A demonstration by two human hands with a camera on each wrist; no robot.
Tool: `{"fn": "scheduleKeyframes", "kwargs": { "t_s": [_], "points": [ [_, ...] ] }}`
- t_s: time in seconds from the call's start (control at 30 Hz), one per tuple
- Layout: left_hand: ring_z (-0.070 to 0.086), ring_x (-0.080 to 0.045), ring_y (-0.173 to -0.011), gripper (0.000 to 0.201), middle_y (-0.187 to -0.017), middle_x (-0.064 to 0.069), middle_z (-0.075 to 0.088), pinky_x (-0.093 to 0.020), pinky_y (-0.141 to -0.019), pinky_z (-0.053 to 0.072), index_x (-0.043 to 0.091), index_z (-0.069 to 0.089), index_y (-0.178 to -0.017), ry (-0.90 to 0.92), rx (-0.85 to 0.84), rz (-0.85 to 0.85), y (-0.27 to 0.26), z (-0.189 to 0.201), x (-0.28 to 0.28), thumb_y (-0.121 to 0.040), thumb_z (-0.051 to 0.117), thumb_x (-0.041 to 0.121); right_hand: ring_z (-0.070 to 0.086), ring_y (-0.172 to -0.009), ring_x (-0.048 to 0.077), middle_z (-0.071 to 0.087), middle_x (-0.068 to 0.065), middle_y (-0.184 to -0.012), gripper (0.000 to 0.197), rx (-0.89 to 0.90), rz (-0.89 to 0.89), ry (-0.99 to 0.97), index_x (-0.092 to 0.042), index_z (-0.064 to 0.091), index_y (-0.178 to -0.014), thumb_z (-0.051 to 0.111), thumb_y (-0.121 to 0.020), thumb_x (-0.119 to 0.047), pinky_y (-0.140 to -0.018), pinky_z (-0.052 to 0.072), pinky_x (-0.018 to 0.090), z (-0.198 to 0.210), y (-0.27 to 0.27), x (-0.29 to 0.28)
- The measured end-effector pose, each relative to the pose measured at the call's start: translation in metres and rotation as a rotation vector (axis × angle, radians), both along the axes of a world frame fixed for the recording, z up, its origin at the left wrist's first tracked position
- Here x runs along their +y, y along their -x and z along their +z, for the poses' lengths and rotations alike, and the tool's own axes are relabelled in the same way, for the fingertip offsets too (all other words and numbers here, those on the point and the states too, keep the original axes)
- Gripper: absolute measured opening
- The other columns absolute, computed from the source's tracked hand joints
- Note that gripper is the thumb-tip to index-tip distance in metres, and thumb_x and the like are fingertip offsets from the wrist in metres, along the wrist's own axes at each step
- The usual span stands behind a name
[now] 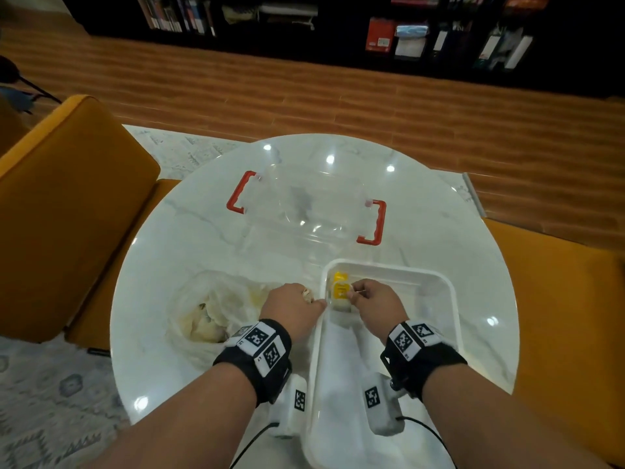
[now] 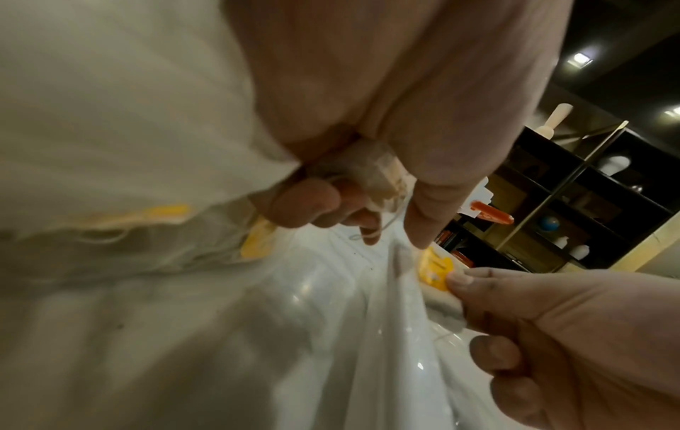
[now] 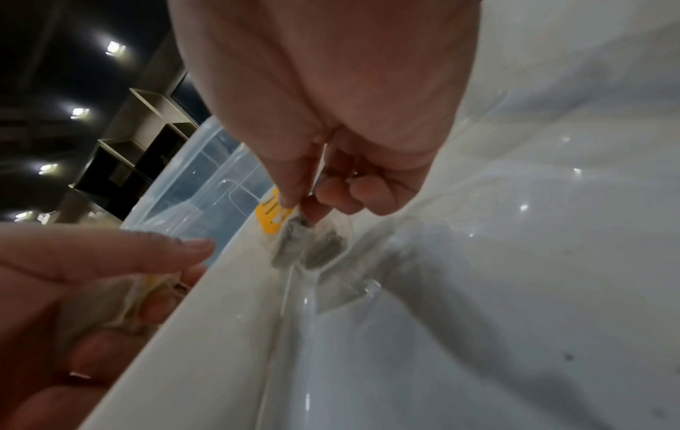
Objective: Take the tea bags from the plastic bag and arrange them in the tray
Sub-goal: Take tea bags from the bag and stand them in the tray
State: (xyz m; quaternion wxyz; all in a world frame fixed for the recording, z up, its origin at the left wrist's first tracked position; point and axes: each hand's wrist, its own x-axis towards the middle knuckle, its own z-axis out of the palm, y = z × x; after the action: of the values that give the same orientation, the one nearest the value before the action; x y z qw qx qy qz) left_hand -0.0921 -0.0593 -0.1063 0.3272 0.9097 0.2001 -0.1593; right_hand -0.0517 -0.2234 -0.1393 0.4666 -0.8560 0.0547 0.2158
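Observation:
A crumpled clear plastic bag (image 1: 209, 309) with several tea bags inside lies at the front left of the table. The white tray (image 1: 451, 296) stands to its right. My left hand (image 1: 316, 301) hovers at the tray's left rim, its fingers curled round a tea bag (image 2: 371, 174) with the index finger pointing down. Inside the tray's far left corner, my right hand (image 1: 355, 292) pinches a tea bag (image 3: 288, 235) by its top, next to its yellow tag (image 3: 270, 216). A second tea bag (image 3: 325, 250) lies right beside it in the tray.
A clear plastic box (image 1: 304, 204) with red handles (image 1: 373, 225) stands behind the tray on the round white marble table (image 1: 439, 214). Orange seats (image 1: 67, 204) flank the table. Dark bookshelves (image 1: 406, 32) line the far wall.

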Motion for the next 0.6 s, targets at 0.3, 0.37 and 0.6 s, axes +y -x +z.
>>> {"fn": "scheduleKeyframes", "kwargs": {
  "t_s": [0.3, 0.37, 0.6],
  "points": [
    [0.063, -0.022, -0.074, 0.033, -0.067, 0.002, 0.057, -0.030, -0.069, 0.052, 0.020, 0.050, -0.063, 0.051, 0.015, -0.009, 0.001, 0.001, 0.001, -0.086, 0.065, 0.039, 0.054, -0.080, 0.010, 0.064, -0.005, -0.090, 0.013, -0.030, -0.049, 0.215, -0.020, 0.067, -0.101, 0.062, -0.091, -0.027, -0.073, 0.036, 0.018, -0.010, -0.006, 0.017],
    [0.062, -0.021, -0.073, 0.033, -0.066, 0.003, 0.057, -0.029, -0.068, 0.052, 0.021, 0.050, -0.063, 0.046, 0.020, -0.018, 0.001, 0.002, 0.000, -0.087, 0.064, 0.039, 0.054, -0.082, 0.011, 0.066, -0.005, -0.094, 0.013, -0.045, -0.082, 0.227, -0.020, 0.068, -0.101, 0.062, -0.090, -0.026, -0.074, 0.037, 0.019, -0.012, -0.004, 0.019],
    [0.061, -0.018, -0.073, 0.031, -0.070, 0.004, 0.058, -0.026, -0.065, 0.048, 0.022, 0.052, -0.066, 0.029, 0.021, -0.038, 0.001, 0.005, 0.000, -0.089, 0.062, 0.040, 0.054, -0.080, 0.012, 0.062, -0.007, -0.086, 0.010, -0.048, -0.118, 0.218, -0.019, 0.066, -0.096, 0.062, -0.091, -0.027, -0.071, 0.034, 0.019, -0.011, -0.003, 0.026]
  ]
}}
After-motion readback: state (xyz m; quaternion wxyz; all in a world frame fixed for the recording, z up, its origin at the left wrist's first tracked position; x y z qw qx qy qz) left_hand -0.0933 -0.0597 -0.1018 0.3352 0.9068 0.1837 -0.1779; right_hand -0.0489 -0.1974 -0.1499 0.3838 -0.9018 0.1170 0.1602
